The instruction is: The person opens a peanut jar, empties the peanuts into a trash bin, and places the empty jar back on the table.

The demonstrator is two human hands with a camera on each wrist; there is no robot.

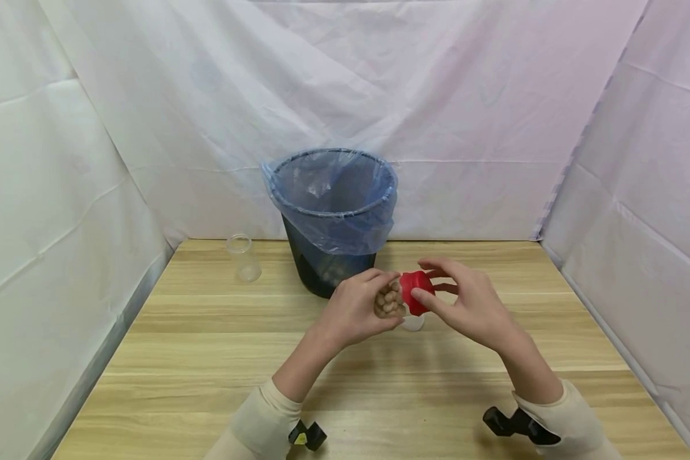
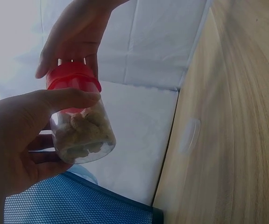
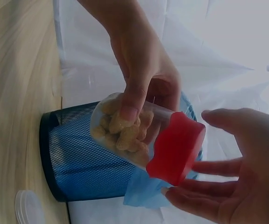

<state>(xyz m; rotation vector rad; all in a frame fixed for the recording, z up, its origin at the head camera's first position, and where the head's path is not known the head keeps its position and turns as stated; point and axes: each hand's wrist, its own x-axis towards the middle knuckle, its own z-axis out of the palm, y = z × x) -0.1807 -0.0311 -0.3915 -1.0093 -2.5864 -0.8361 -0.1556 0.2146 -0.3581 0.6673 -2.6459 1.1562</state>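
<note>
A clear jar (image 3: 118,126) of unshelled peanuts (image 1: 388,300) is held tilted above the table, in front of the bin. My left hand (image 1: 359,306) grips the jar body, thumb on one side and fingers around the other. A red scalloped cover (image 3: 179,147) sits over the jar's mouth end, pointing right in the head view. My right hand (image 1: 466,303) is spread around this cover, its fingers fairly straight. In the right wrist view its thumb (image 3: 225,119) stands just off the cover, while fingertips lie at the cover's far edge.
A dark mesh bin (image 1: 305,255) with a blue plastic liner (image 1: 351,233) stands at the back of the wooden table (image 1: 207,370). To its left is a clear jar (image 1: 244,259). A clear round lid (image 1: 414,322) lies beneath the hands. White sheets (image 1: 466,115) enclose the table.
</note>
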